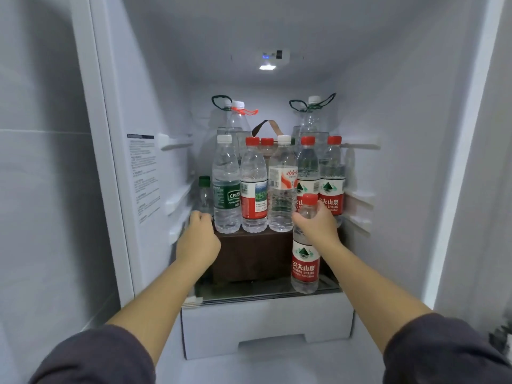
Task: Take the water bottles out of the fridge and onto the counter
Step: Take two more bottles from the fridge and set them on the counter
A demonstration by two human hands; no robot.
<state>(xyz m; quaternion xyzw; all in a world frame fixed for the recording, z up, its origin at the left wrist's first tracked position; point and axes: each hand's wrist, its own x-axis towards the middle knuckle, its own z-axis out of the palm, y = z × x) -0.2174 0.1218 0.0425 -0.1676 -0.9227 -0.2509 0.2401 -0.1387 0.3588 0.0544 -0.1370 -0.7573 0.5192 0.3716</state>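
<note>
I have one view only, a wide-angle camera on my head. It faces forward and a little down, straight into the open fridge (388, 112) from close by; my left forearm (155, 295) and right forearm (374, 284) rise from the bottom corners.

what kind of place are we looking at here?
The inside of an open fridge, probably in a home kitchen. It has white moulded walls with shelf rails, an interior light in the ceiling and a white drawer under the glass shelf. Rows of water bottles stand on a brown box.
</note>
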